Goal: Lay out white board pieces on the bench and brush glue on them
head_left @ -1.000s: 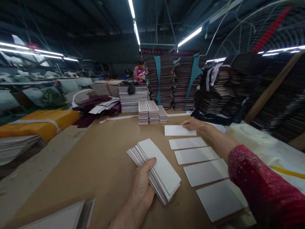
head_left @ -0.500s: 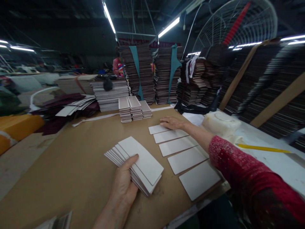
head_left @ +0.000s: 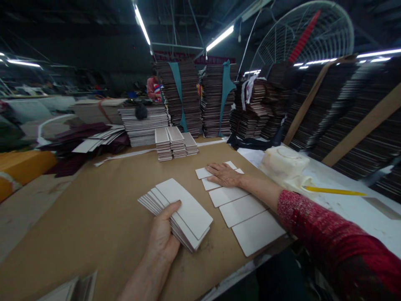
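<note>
- Cards (head_left: 191,211): a fanned stack, held left of the row (head_left: 227,196) of five white cards on the table (head_left: 109,217).
- Left hand (head_left: 163,234): pinching the stack, thumb on top, left of the row.
- Right hand (head_left: 224,174): laid flat, fingers slightly spread, on the two farthest cards of the row.
- Small piles (head_left: 177,144): beyond the row and to its left.
- Yellow stick (head_left: 338,191): right of the row.

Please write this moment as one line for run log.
left hand: holds fanned white cards | right hand: rests on far end of card row | place: brown table
</note>
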Tool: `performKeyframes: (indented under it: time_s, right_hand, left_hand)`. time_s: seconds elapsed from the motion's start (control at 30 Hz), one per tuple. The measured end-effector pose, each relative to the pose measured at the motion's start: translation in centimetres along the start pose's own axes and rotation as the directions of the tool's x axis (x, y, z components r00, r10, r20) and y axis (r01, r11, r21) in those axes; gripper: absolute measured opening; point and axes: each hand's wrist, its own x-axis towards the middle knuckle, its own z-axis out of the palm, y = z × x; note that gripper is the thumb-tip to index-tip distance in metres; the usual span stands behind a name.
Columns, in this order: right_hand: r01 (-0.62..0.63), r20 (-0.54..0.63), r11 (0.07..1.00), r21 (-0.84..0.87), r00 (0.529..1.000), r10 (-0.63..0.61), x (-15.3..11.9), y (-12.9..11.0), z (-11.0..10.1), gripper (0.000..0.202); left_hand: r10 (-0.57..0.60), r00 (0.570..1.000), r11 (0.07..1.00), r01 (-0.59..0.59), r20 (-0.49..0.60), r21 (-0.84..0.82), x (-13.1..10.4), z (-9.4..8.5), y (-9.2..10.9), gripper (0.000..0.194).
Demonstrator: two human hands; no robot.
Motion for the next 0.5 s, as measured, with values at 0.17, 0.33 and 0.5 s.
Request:
performKeyframes:
  time_s: [0.17, 0.33, 0.5]
  right_hand:
    - [0.008, -0.083, 0.976, 0.216, 0.997, 0.010, -0.9, -2.9, -1.7, 0.062]
    - [0.013, -0.024, 0.832, 0.555, 1.000, 0.001, -3.0, -8.7, -0.5, 0.057]
    - [-0.071, -0.010, 0.729, 0.681, 0.994, 0.106, -4.3, -10.4, 0.6, 0.051]
  left_hand:
    - [-0.048, 0.998, 0.999, 0.048, 0.045, -0.006, 0.1, -0.4, -0.6, 0.028]
    - [0.081, 0.985, 0.997, -0.077, 0.151, -0.029, 0.2, -0.8, -1.3, 0.029]
    - [0.058, 0.989, 0.998, -0.054, 0.134, -0.031, 0.3, -0.9, -1.5, 0.031]
